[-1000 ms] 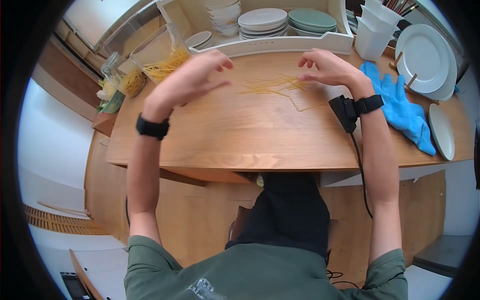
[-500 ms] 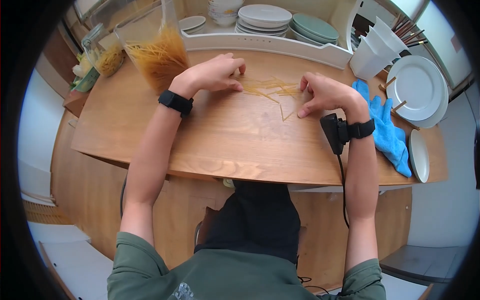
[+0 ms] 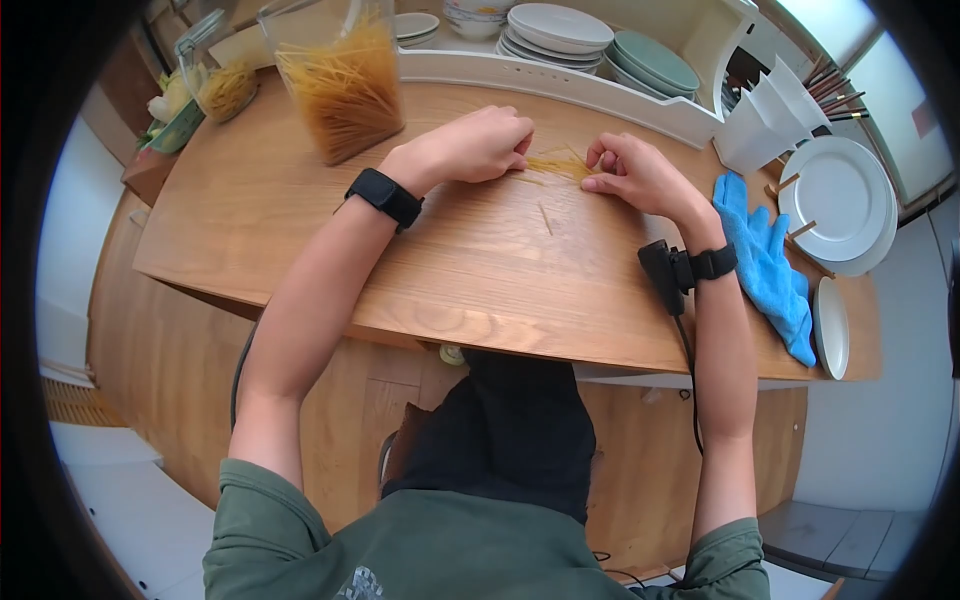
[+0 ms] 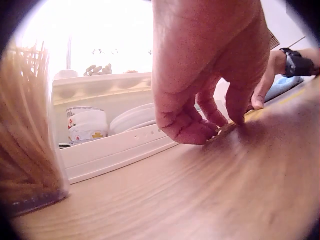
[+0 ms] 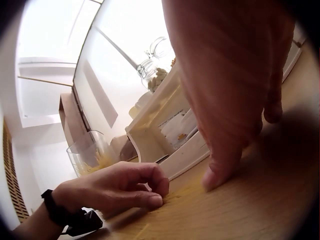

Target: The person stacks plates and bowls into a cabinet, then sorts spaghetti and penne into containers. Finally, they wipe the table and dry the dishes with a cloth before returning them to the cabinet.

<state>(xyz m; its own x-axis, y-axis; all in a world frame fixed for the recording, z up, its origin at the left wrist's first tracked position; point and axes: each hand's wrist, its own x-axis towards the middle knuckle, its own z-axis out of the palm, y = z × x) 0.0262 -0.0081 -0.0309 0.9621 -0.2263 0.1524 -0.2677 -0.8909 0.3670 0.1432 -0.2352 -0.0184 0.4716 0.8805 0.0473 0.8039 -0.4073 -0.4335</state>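
Note:
A small, loose bundle of dry spaghetti (image 3: 558, 165) lies on the wooden table between the two hands. At its left end my left hand (image 3: 478, 146) pinches strands between thumb and curled fingers, fingertips down at the tabletop. From the other side my right hand (image 3: 640, 175) holds the right end, thumb low and fingers bent around the strands. In the right wrist view the right thumb (image 5: 214, 177) comes down right beside the spaghetti. A separate short spaghetti piece (image 3: 546, 219) lies nearer the table's front edge.
A clear container of spaghetti (image 3: 345, 95) stands left of the left forearm, with a glass jar (image 3: 228, 90) behind it. Along the back runs a white rack (image 3: 640, 112) of dishes. To the right are a blue glove (image 3: 765, 265), a small dish (image 3: 831, 328) and upright plates (image 3: 838, 195).
Both hands have come down to the table and moved toward each other. The spread strands between them are now drawn into a narrower bundle. The head view has shifted too.

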